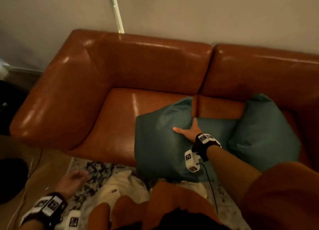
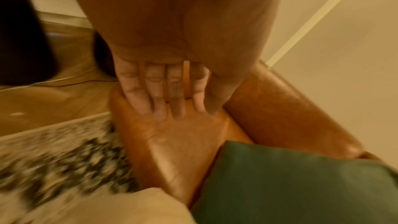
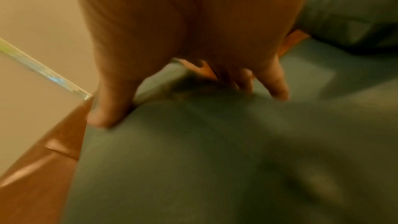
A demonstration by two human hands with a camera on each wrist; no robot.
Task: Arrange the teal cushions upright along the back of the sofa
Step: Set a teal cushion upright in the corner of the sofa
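the head view looks forward and steeply down from above the person's lap onto the brown leather sofa (image 1: 138, 71), with the wall behind it at the top and the patterned rug (image 1: 96, 171) at the bottom. the left wrist view sits close behind the left hand (image 2: 170, 81), low beside the sofa front, facing along the fingers toward the armrest and floor. the right wrist view sits very near the right hand (image 3: 193, 54), pressed down over the front teal cushion (image 3: 215, 159), blurred. all three views share that cushion, the sofa leather and the pale wall strip (image 1: 118, 17).
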